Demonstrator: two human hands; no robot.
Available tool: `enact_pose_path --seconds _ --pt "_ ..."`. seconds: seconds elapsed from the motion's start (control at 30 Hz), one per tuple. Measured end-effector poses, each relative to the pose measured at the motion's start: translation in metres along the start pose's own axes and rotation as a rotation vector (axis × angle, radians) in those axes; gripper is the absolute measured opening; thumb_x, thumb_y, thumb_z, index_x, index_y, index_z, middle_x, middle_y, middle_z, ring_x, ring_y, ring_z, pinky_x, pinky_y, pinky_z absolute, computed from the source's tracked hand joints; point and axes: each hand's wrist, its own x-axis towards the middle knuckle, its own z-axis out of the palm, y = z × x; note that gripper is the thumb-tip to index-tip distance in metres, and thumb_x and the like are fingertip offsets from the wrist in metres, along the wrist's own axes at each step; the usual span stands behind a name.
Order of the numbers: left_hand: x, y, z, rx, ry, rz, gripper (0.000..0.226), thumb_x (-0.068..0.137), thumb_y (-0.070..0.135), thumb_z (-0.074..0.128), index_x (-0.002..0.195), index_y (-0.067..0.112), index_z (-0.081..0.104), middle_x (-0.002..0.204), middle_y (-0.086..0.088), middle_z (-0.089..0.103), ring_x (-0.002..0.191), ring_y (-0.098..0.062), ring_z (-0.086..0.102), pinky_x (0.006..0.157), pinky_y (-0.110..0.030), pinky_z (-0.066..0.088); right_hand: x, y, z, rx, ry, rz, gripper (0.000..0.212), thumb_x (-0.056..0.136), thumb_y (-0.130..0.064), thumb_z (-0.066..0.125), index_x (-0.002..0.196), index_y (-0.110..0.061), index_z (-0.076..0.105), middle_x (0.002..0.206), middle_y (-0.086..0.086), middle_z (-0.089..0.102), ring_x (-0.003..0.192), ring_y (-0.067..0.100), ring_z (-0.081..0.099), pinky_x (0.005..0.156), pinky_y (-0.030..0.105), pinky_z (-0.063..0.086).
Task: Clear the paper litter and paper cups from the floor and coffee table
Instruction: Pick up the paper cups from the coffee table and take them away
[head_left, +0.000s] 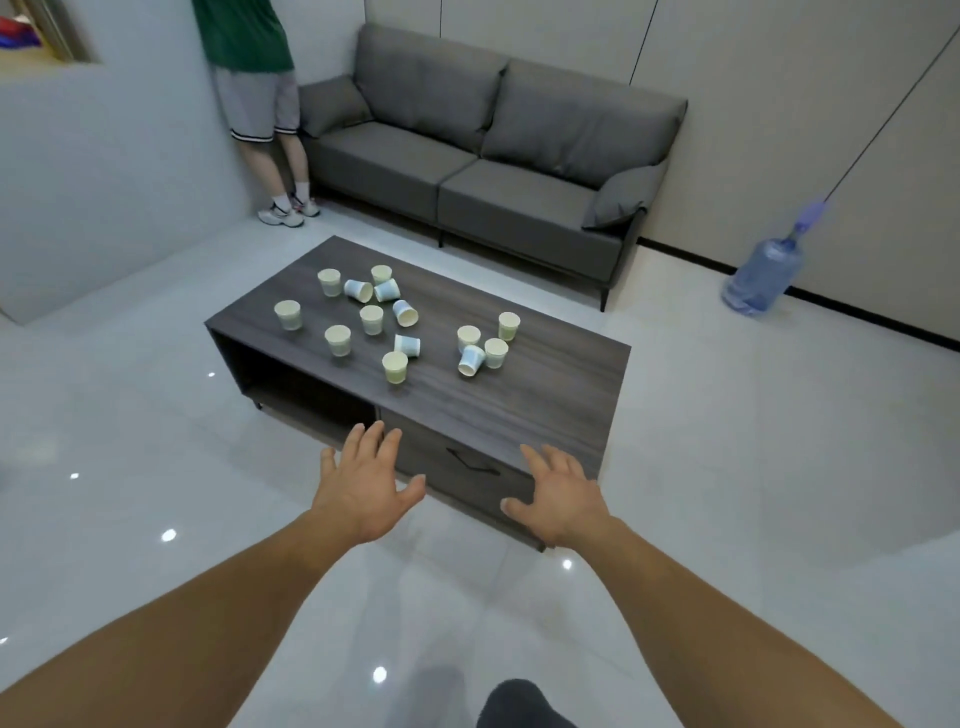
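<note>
Fourteen paper cups (371, 319), by my count, lie scattered over the top of the dark wooden bench (545, 395) in the head view. Nine stand upright and five are tipped on their sides, with a larger bunch toward the left and a tight cluster of four to the right. My left hand (363, 483) and right hand (558, 493) hover in front of the bench's near edge, fingers (371, 439) spread wide and holding nothing, well apart from the cups. I see no paper litter on the pale floor (130, 441) from here. To do this well, I judge I should step in and take the nearest upright cup first. Then I would nest the others into it one by one, working both clusters with both hands. I cannot tell whether any cup holds liquid, so I would lift each level. The tipped cups show a pale blue pattern, but I can read no brand or writing on them.
</note>
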Motion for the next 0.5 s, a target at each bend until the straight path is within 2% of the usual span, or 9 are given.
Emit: enact_pose_path --seconds 0.17,0.5 --pt "0.085 -0.019 -0.006 -0.004 -0.017 0.008 0.079 0.088 0.066 0.032 0.152 0.024 0.013 0.16 0.0 0.009 0.148 -0.021 0.001 0.116 -0.051 0.012 0.084 -0.017 -0.022 0.022 -0.014 -0.026 0.089 0.088 -0.065 0.05 0.156 -0.032 0.003 0.164 0.0 0.003 0.149 0.026 0.005 0.117 0.055 0.016" --pt "0.254 -0.049 -0.04 -0.01 -0.048 -0.06 0.08 0.087 0.065 0.037 0.151 0.025 0.012 0.16 0.0 0.01 0.147 -0.021 0.003 0.116 -0.051 0.014 0.274 -0.04 -0.078 0.002 -0.068 -0.045 0.088 0.087 -0.059 0.054 0.156 -0.03 0.008 0.163 0.0 0.007 0.148 0.025 0.011 0.115 0.054 0.023"
